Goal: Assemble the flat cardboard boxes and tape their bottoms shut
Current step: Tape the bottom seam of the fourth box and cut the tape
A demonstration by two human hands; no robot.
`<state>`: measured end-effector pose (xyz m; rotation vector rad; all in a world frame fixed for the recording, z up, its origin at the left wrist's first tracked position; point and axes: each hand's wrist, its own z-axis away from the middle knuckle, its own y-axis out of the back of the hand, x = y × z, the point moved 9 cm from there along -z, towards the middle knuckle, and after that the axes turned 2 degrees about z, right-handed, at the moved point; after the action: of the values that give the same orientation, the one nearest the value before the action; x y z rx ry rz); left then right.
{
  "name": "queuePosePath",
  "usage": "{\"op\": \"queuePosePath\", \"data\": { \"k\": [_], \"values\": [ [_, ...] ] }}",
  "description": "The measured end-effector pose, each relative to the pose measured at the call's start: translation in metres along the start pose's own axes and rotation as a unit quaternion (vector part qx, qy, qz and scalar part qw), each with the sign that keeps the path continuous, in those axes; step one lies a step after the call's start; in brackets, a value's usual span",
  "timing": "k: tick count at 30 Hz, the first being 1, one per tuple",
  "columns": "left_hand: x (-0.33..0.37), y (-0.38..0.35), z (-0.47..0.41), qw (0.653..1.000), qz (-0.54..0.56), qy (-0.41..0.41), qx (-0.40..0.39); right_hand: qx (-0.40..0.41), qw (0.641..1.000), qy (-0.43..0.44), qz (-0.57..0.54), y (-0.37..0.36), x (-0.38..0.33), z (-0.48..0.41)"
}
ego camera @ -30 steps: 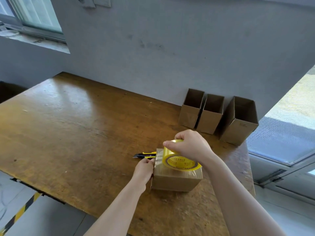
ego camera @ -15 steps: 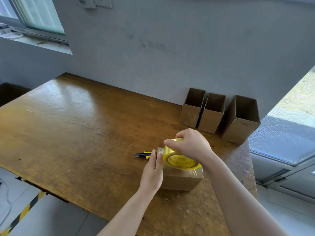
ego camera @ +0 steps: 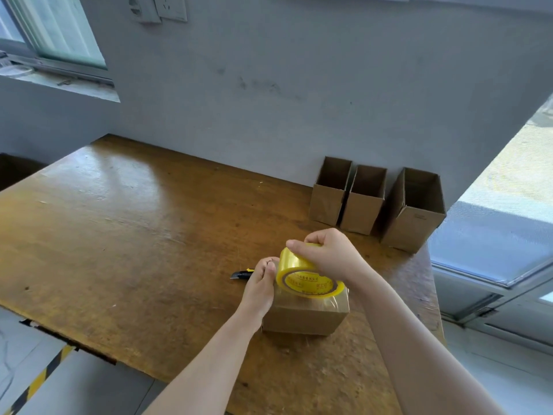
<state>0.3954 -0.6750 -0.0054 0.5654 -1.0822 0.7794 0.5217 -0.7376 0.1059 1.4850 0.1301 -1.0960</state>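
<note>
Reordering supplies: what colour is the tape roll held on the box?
Translucent yellow; the tape roll has reddish print on its side. Head view shows it best.

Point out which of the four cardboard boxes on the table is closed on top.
The box under the tape roll: its upward face is shut and taped. The three boxes in the row behind it stand open-topped.

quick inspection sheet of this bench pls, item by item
surface: wooden table, scuffed, glossy
job's things: cardboard box lying under the yellow tape roll; three open boxes by the wall
clutter: utility knife on the table beyond the left hand
hands: left hand flat against the box's end; right hand grips the tape roll
cables: nothing seen
surroundings: grey wall, wall socket, window, striped floor marking
</note>
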Motion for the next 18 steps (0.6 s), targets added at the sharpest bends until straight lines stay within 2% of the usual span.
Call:
{"op": "queuePosePath", "data": {
  "k": [2, 4, 7, 12, 18],
  "values": [
    [0.003, 0.001, -0.001, 1.0, -0.014, -0.025, 0.003, -0.034, 0.99, -0.029, -0.137, 0.0, 0.015, 0.004],
    [0.006, 0.002, -0.001, 0.998, -0.041, -0.042, 0.009, -0.048, 0.978, -0.024, -0.202, 0.001, 0.022, 0.008],
    [0.008, 0.003, -0.003, 0.995, -0.079, -0.064, 0.013, -0.032, 0.99, 0.008, -0.14, 0.006, 0.016, 0.009],
    [0.007, 0.002, -0.004, 0.99, -0.129, -0.059, 0.017, 0.047, 0.998, -0.023, -0.02, 0.042, 0.04, 0.011],
    [0.009, 0.002, -0.004, 0.985, -0.157, -0.065, 0.022, 0.04, 0.999, 0.004, 0.037, 0.05, 0.041, 0.012]
  ]
}}
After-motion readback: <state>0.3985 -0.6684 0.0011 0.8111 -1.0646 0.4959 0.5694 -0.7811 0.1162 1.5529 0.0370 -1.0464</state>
